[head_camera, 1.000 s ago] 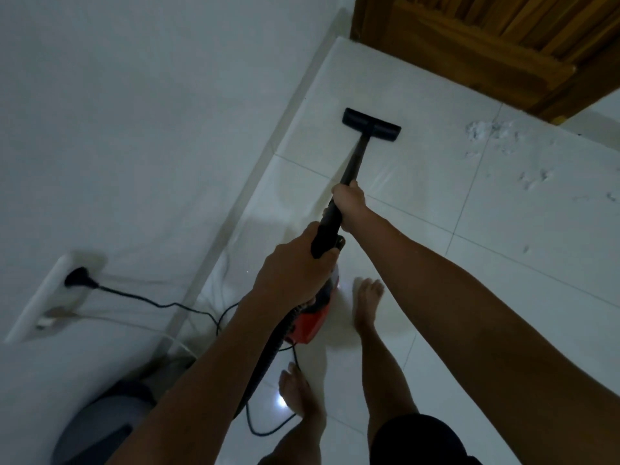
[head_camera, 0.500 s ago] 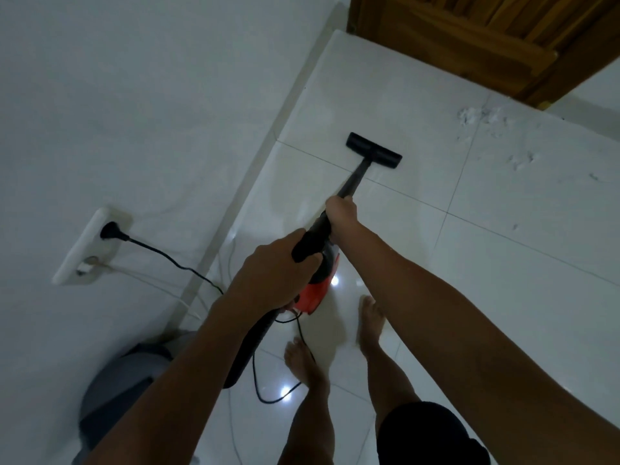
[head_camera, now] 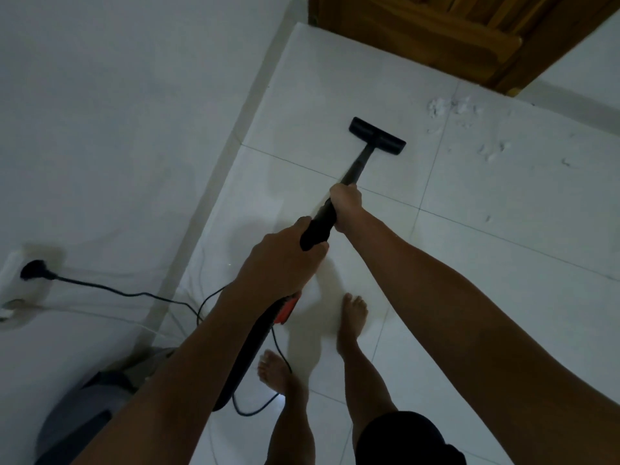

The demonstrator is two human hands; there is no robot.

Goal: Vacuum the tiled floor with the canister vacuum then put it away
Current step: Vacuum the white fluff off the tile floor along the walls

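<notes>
Glossy white tiled floor (head_camera: 503, 263), debris at 1 o'clock; rigid wand (head_camera: 355, 169) judged light, stiff; clasped by left hand (head_camera: 281, 260) low, right hand (head_camera: 345, 203) higher.

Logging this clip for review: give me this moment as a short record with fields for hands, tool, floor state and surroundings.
left hand: left hand closed on the wand's rear grip
right hand: right hand closed further down the wand
floor head: floor head flat on the tiled floor
debris: white crumbs right of the head, not yet picked up
power: plug in wall socket
nearby: wooden door ahead
</notes>
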